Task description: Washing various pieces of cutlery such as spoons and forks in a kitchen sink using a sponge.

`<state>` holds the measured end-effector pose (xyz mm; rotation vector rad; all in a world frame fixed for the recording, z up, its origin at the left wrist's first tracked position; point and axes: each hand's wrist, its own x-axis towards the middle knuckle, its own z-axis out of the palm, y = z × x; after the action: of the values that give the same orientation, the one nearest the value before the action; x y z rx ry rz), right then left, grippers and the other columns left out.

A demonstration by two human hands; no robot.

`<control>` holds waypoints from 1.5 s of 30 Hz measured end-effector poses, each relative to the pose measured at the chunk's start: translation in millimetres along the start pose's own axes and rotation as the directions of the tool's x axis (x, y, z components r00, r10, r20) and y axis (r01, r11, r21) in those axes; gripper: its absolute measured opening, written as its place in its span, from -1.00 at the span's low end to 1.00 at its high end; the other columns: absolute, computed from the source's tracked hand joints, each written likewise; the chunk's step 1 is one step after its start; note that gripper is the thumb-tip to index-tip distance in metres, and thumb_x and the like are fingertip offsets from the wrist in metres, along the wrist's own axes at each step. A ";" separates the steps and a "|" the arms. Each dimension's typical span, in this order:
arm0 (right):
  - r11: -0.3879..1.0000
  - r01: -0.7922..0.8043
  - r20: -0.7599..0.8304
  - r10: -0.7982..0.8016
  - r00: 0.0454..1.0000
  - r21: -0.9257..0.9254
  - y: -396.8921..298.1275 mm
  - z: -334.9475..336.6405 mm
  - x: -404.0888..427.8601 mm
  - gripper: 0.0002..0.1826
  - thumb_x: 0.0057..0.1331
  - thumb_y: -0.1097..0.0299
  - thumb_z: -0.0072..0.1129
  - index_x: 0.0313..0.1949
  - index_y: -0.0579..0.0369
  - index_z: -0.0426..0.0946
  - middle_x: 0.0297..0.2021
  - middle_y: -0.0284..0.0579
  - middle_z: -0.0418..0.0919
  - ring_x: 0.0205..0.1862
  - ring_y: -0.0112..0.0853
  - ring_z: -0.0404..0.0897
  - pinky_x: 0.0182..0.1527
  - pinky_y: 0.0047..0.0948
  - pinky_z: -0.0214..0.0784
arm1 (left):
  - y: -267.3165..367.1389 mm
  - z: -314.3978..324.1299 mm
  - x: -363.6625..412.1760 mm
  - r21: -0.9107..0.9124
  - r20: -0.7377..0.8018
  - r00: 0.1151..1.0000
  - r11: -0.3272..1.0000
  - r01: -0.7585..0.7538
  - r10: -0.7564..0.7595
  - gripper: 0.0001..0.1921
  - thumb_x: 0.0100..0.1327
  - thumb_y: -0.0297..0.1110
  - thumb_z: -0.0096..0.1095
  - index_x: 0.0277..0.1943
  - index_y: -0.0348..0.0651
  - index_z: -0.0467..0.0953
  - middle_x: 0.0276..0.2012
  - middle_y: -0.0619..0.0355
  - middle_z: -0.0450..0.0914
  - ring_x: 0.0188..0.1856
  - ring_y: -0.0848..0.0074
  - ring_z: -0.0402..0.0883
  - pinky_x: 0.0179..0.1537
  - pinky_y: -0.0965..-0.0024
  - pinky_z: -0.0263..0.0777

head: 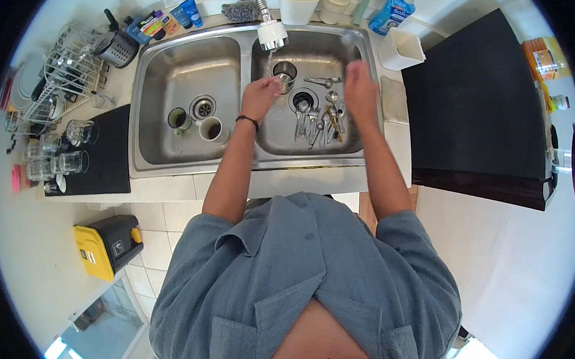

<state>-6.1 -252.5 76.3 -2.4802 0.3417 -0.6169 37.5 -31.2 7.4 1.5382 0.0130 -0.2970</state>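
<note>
My left hand (262,98), with a dark band at the wrist, is over the right sink basin (306,48). Its bent fingertips meet the side of a shiny metal cup (285,70); whether they grip it is unclear. Water runs from the white faucet head (272,35) just above. Blurred by motion, my right hand (360,92) is raised by the basin's right wall, and I cannot make out whether it holds anything. Between the hands lie several spoons and forks (321,125) around the dark drain (303,98). Measuring spoons (322,81) lie behind them.
The left basin (191,58) holds a white mug (214,130) with dark liquid and a patterned mug (179,118). Glasses (72,162) stand on a black mat (110,153), below a dish rack (71,68). A white container (401,49) and a folded cloth (394,100) sit at right.
</note>
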 end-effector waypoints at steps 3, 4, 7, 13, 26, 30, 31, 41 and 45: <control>0.920 0.170 0.540 0.052 0.840 -0.352 71.6 53.7 -49.3 -0.80 0.22 0.27 -0.04 -0.24 0.09 0.44 -0.46 0.16 0.53 -0.32 0.06 0.53 -0.28 -0.05 0.35 | -13.0 15.2 -15.8 0.022 0.045 0.998 0.999 0.047 -0.048 -0.72 0.24 -0.30 0.09 -0.06 -0.28 0.49 -0.30 0.21 0.59 -0.33 0.69 0.48 -0.34 0.64 0.28; 0.956 0.065 0.504 0.094 0.859 -0.288 77.7 64.7 -60.0 -0.81 0.19 0.28 -0.01 -0.27 0.10 0.45 -0.46 0.15 0.54 -0.32 0.05 0.54 -0.28 -0.07 0.36 | -14.2 16.6 -22.5 0.032 0.043 0.996 0.997 0.076 -0.077 -0.72 0.23 -0.31 0.11 -0.07 -0.28 0.49 -0.31 0.22 0.59 -0.32 0.68 0.49 -0.34 0.64 0.28; 0.998 0.002 0.541 -0.038 0.840 0.067 52.5 53.9 -68.6 -0.82 0.17 0.30 0.01 -0.33 0.12 0.49 -0.42 0.13 0.55 -0.31 0.05 0.53 -0.26 -0.08 0.36 | -28.7 18.4 -32.5 0.033 -0.049 0.995 0.996 0.084 -0.082 -0.72 0.21 -0.32 0.15 -0.07 -0.30 0.49 -0.34 0.22 0.57 -0.30 0.64 0.51 -0.29 0.61 0.32; 0.820 -0.373 0.762 -0.114 0.637 0.435 45.4 40.7 -58.8 -0.80 0.19 0.29 0.09 -0.32 0.15 0.55 -0.53 -0.26 0.57 -0.50 -0.51 0.49 -0.40 -0.49 0.31 | -14.0 26.7 -44.8 -0.365 -0.084 0.974 0.916 0.165 -0.209 -0.74 0.17 -0.40 0.20 -0.10 -0.34 0.48 -0.38 0.18 0.55 -0.35 0.56 0.55 -0.24 0.48 0.49; 0.579 -0.618 0.781 -0.051 0.623 0.531 41.7 31.3 -43.7 -0.87 0.17 0.37 0.14 -0.37 0.17 0.53 -0.46 -0.29 0.56 -0.43 -0.63 0.45 -0.35 -0.67 0.23 | 11.6 17.0 -71.5 -0.448 -0.331 0.922 0.894 0.032 -0.199 -0.90 0.17 -0.42 0.20 -0.25 -0.19 0.49 -0.43 0.23 0.54 -0.44 0.57 0.56 -0.40 0.57 0.48; 0.735 -0.560 0.878 -0.100 0.469 0.382 53.3 42.1 -70.4 -0.82 0.20 0.32 0.14 -0.33 0.19 0.52 -0.43 -0.30 0.56 -0.40 -0.59 0.48 -0.30 -0.64 0.27 | 0.7 20.0 -61.1 -0.364 -0.348 0.920 0.930 0.043 -0.178 -0.90 0.18 -0.38 0.21 -0.26 -0.14 0.50 -0.45 0.28 0.53 -0.49 0.63 0.51 -0.42 0.59 0.47; 0.707 -0.551 0.855 -0.151 0.496 0.444 48.6 43.9 -84.0 -0.80 0.23 0.28 0.11 -0.31 0.18 0.51 -0.42 -0.30 0.56 -0.39 -0.57 0.50 -0.30 -0.63 0.28 | -1.7 17.2 -60.4 -0.363 -0.364 0.917 0.931 0.023 -0.164 -0.90 0.18 -0.38 0.21 -0.26 -0.14 0.50 -0.45 0.28 0.53 -0.49 0.63 0.51 -0.42 0.59 0.47; 0.613 -0.518 0.723 -0.131 0.678 0.597 -44.3 50.2 -64.3 -0.75 0.33 0.20 -0.04 -0.25 0.12 0.48 -0.44 -0.26 0.58 -0.41 -0.56 0.53 -0.34 -0.59 0.27 | 2.9 -47.1 -77.6 -0.452 -0.261 0.953 0.892 0.022 -0.156 -0.90 0.20 -0.40 0.17 -0.27 -0.22 0.47 -0.40 0.18 0.56 -0.43 0.58 0.55 -0.36 0.53 0.49; 0.513 -0.514 0.652 -0.124 0.748 0.688 -98.0 75.3 -54.8 -0.76 0.33 0.22 -0.03 -0.32 0.14 0.48 -0.46 -0.26 0.57 -0.43 -0.57 0.52 -0.35 -0.61 0.27 | 2.4 -94.7 -84.2 -0.308 -0.113 0.985 0.947 0.091 -0.131 -0.91 0.19 -0.44 0.17 -0.28 -0.25 0.48 -0.43 0.17 0.57 -0.45 0.59 0.54 -0.36 0.53 0.47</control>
<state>-5.4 -118.7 57.2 -1.4729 0.0262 0.2116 -26.5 77.2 22.2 1.2514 0.2408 -0.2690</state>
